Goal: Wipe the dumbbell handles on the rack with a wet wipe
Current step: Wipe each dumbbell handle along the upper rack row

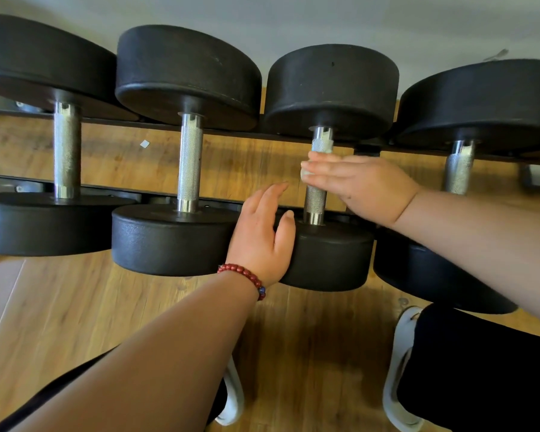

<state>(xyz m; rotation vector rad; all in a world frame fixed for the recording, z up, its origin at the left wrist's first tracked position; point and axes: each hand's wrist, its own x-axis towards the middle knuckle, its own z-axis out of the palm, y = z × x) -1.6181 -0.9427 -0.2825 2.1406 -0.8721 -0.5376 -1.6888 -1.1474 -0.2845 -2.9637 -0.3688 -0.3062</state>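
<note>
Hands flat: right hand [360, 182] presses wipe [307, 173] on knurled steel handle [315, 201], left hand [259, 238] touches weight [331, 254].

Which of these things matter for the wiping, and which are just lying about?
In the job: right hand, wet wipe, dumbbell handles, rack, left hand resting on a weight.
Lying about: white scrap on the floor, red bracelet.

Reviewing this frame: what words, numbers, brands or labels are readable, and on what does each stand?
None can be read.
Black round dumbbell heads: no numbers or brand visible from this angle.
Knurled steel handles: unmarked.
Small white scrap on the wooden floor: too small to tell whether it bears print.
</note>
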